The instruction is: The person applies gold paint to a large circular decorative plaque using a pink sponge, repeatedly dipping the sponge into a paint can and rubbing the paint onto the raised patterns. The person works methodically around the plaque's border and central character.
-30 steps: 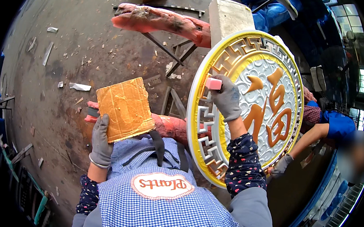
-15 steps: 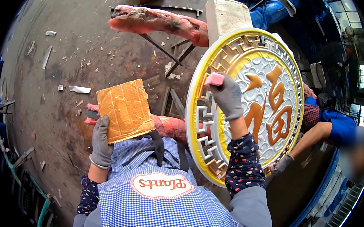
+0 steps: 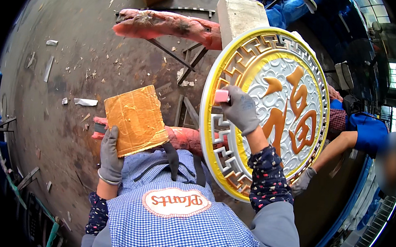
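Far L of disc: paper scrap [image 3: 85,102] on grimy floor. L hand [image 3: 111,156], gray glove, grasping card [image 3: 136,119] at card's L edge; both L of disc, well apart from it. Card squarish, gold-orange face up. Carton [image 3: 160,0] on floor, well above & L of disc. Upper bar [image 3: 168,26], pink, rough, up-L of disc; its R end meets white block [image 3: 242,17] just behind disc's top L. Lower bar [image 3: 185,138], also pink, runs behind card to disc's L side, seen thru cutouts there. Apron [image 3: 167,229], blue check, below-L of disc. Pink block [image 3: 221,96] clenched in R hand [image 3: 241,110], gray glove, over disc's L border; contact w/ surface can't tell. Disc [image 3: 273,101] tilted, R of card: yellow rings, fret border gold upper L, white lower L; orange-brown raised character on white scrollwork. Co-worker's glove [image 3: 303,182] at disc's lower R rim, grip can't tell; blue sleeve [image 3: 367,132] farther R of disc.
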